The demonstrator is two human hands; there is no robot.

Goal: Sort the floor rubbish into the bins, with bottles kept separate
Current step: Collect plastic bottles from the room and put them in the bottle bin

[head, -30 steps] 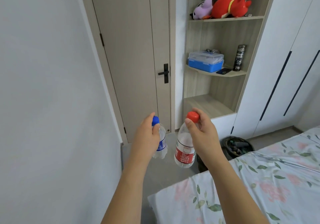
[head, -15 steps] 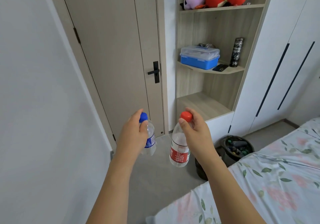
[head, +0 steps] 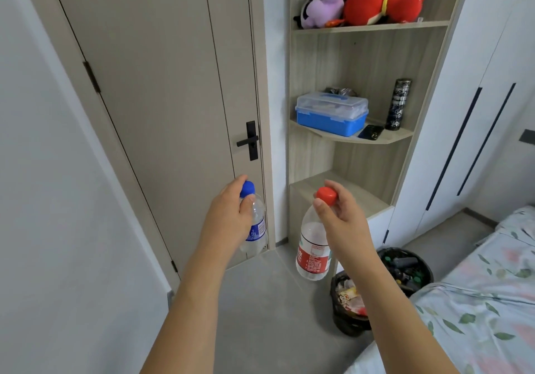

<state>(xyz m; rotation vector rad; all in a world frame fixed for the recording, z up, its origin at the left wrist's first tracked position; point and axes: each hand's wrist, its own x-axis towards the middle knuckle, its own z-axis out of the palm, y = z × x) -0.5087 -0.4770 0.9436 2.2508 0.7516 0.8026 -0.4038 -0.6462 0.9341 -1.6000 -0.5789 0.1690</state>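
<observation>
My left hand (head: 228, 223) grips a clear bottle with a blue cap and blue label (head: 256, 228) by its neck, in front of the door. My right hand (head: 341, 223) holds a clear bottle with a red cap and red label (head: 312, 252) by the cap, and it hangs upright over the floor. Below and right of it stand two black-lined bins: a nearer bin (head: 337, 314) with wrappers and paper, and a farther bin (head: 425, 268) with dark bottles and caps. My right forearm hides part of the nearer bin.
A beige door (head: 162, 89) with a black handle (head: 249, 141) is ahead, with a white wall (head: 43, 199) to the left. A wooden shelf unit (head: 362, 139) holds a blue box and plush toys. A floral bed (head: 477, 315) fills the lower right. Grey floor (head: 260, 301) lies between.
The view has moved closer to the door and bins, and the nearer bin has come into sight. Both hands keep their bottles, now held slightly farther apart.
</observation>
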